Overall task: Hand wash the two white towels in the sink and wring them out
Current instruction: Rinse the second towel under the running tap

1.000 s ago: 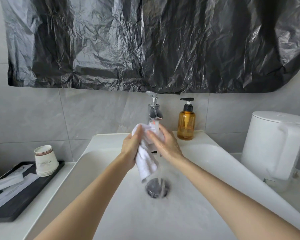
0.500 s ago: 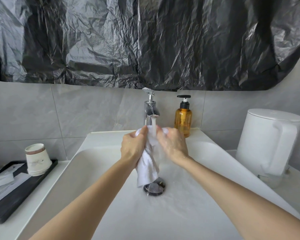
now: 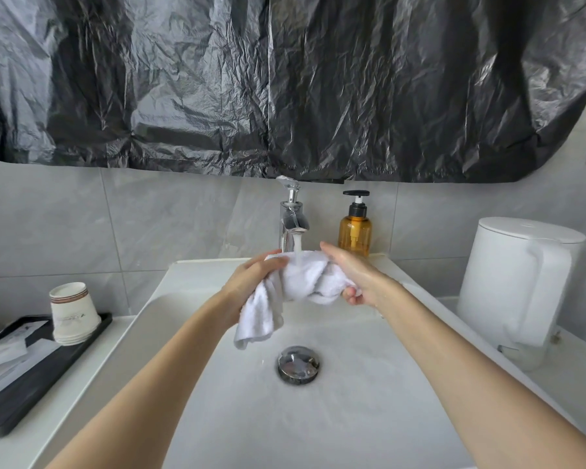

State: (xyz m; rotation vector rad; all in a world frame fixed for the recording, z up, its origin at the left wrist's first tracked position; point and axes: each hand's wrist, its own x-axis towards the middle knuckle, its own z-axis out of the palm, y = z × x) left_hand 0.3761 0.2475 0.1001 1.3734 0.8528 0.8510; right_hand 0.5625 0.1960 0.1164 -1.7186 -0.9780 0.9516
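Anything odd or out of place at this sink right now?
A crumpled black plastic sheet hangs above the faucet, unusual there. Only one towel shows, held by left hand and right hand under the stream; a second is not in view.

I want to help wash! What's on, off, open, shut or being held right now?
Tap: on, water running.
Towel: bunched under the stream, one end hanging.
Left grip: holds the towel.
Right grip: holds the towel.
Sink: wet, not filled.
Soap bottle: upright, pump on.
Cups: stacked upside down on the tray.
Kettle: lid shut.
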